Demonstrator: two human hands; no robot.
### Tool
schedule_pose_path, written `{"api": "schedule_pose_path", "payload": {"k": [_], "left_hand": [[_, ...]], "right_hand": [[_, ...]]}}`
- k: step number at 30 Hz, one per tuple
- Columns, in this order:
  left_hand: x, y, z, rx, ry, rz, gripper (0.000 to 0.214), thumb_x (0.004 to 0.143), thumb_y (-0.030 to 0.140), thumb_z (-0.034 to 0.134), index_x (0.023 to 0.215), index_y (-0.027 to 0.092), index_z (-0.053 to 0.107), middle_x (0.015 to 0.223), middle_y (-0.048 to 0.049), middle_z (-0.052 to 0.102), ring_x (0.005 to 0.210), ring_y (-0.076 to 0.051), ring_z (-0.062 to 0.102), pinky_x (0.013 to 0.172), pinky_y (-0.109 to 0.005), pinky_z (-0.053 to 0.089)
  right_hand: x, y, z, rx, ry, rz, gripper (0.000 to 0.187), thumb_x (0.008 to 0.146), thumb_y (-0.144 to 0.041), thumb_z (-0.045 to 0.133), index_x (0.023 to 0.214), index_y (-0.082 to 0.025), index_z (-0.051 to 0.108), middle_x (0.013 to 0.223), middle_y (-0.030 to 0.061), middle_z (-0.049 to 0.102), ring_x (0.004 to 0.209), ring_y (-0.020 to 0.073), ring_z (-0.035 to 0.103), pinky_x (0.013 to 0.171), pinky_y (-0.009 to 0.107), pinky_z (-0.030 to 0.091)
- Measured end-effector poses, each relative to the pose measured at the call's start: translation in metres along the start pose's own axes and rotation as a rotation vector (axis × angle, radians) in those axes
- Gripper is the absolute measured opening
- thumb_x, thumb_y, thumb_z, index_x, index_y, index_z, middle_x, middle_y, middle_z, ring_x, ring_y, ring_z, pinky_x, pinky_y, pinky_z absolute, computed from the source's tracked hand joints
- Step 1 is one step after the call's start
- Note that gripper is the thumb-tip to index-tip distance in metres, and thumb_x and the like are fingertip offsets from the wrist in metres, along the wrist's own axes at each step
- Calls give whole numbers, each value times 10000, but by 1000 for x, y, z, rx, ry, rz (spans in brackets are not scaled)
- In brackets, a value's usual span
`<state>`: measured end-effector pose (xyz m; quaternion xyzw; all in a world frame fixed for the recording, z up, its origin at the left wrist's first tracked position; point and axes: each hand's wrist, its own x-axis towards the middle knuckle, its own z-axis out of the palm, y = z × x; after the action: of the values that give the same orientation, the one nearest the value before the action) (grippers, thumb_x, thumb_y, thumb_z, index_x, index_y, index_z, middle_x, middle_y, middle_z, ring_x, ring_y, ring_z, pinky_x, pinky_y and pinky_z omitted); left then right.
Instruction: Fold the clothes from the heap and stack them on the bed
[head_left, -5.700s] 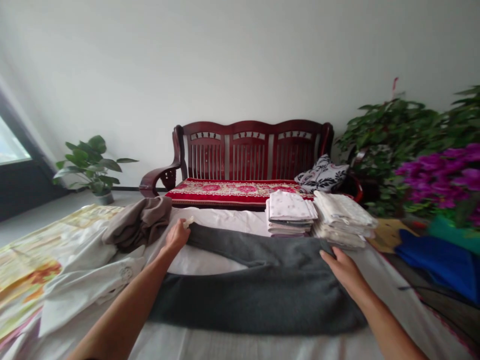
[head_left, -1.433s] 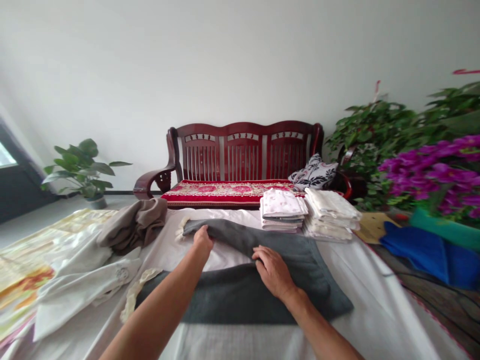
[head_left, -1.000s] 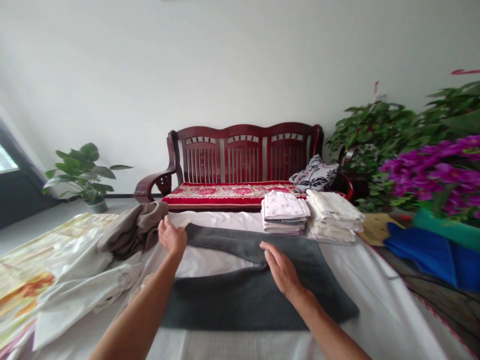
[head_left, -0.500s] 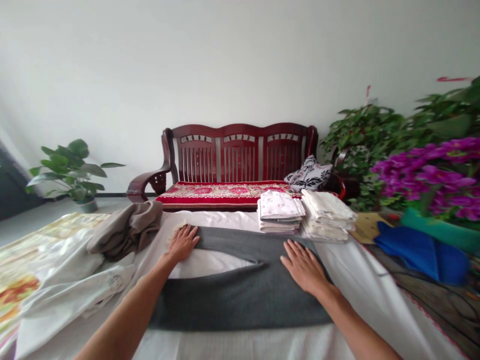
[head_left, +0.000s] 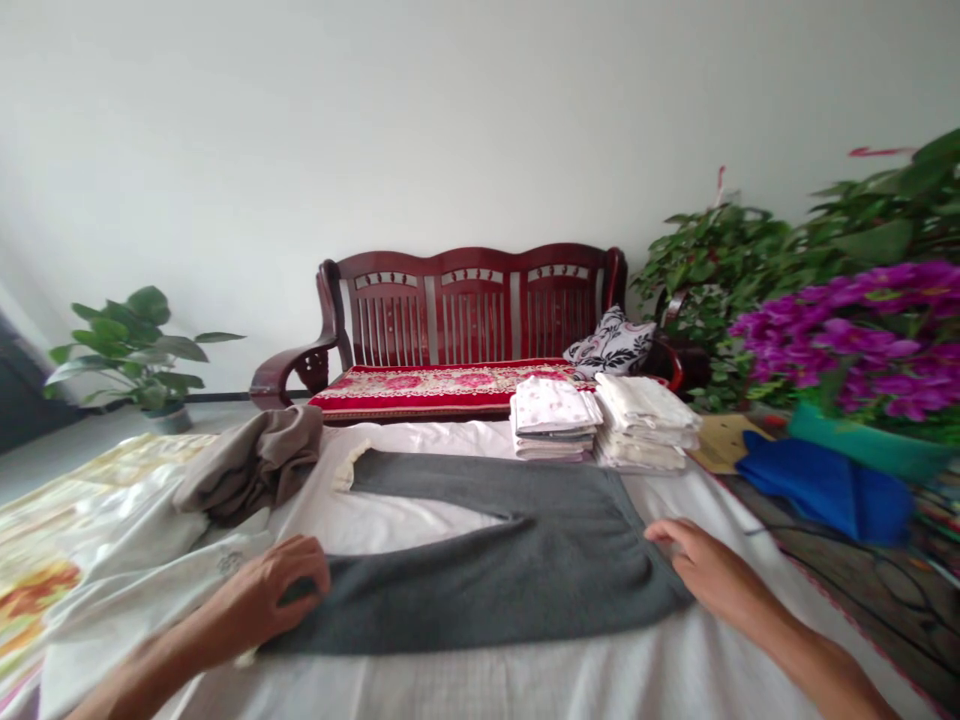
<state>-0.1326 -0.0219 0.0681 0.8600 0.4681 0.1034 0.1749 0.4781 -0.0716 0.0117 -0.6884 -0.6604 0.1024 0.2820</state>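
A pair of dark grey trousers (head_left: 517, 570) lies spread on the white-covered table (head_left: 480, 680), its two legs pointing left with cream lace at the cuffs. My left hand (head_left: 274, 600) is closed round the end of the near leg. At the waist end on the right, my right hand (head_left: 701, 570) rests on the grey cloth's edge, fingers curled on it.
Two stacks of folded light cloths (head_left: 555, 420) (head_left: 649, 435) stand at the table's far edge. A brown garment (head_left: 255, 460) and white clothes (head_left: 135, 570) lie in a heap on the left. Blue cloth (head_left: 825, 490) and potted flowers (head_left: 862, 340) are at the right; a wooden bench (head_left: 465, 320) stands behind.
Both hands have left the far leg and middle of the trousers. The left came back to the near leg's end and closed on it; the right slid to the waist edge.
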Motion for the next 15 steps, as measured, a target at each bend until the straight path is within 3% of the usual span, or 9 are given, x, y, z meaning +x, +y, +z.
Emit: {"api": "schedule_pose_path", "payload": {"k": [3, 5, 7, 11, 15], "left_hand": [[-27, -6, 13, 70, -55, -15, 512, 632, 150, 576, 1092, 341, 696, 1206, -32, 680, 1138, -276, 599, 995, -353, 444], [-36, -13, 23, 136, -21, -33, 687, 589, 125, 567, 1219, 385, 655, 1370, -12, 612, 1283, -299, 531, 1081, -392, 398], [-37, -20, 31, 196, 33, -52, 748, 574, 101, 552, 1246, 416, 645, 1426, 14, 583, 1336, -299, 503, 1120, -407, 375], [-28, -23, 32, 257, 103, -57, 628, 593, 86, 526, 1110, 393, 712, 1271, 13, 694, 1218, -278, 604, 1092, -393, 418], [-10, -22, 21, 202, 200, -110, 310, 734, 188, 527, 941, 325, 713, 1023, -12, 752, 1001, -261, 673, 944, -359, 487]], "right_hand": [[-9, 13, -2, 161, -128, 26, 510, 581, -222, 425, 985, -278, 731, 1051, 64, 752, 973, 250, 708, 875, 379, 559], [-13, 14, -4, 220, -179, 45, 577, 566, -223, 429, 1050, -272, 739, 1091, 83, 751, 961, 259, 715, 852, 383, 572], [-18, 12, -7, 224, -210, -10, 627, 574, -210, 440, 1122, -277, 737, 1169, 93, 730, 1070, 265, 688, 929, 391, 551], [-26, 12, -11, 53, -203, -128, 657, 634, -189, 475, 1233, -325, 706, 1336, 69, 648, 1294, 260, 562, 1129, 437, 409], [-25, 17, -8, -60, -142, -157, 570, 668, -187, 522, 1172, -361, 722, 1384, 41, 617, 1310, 258, 551, 1144, 440, 404]]}}
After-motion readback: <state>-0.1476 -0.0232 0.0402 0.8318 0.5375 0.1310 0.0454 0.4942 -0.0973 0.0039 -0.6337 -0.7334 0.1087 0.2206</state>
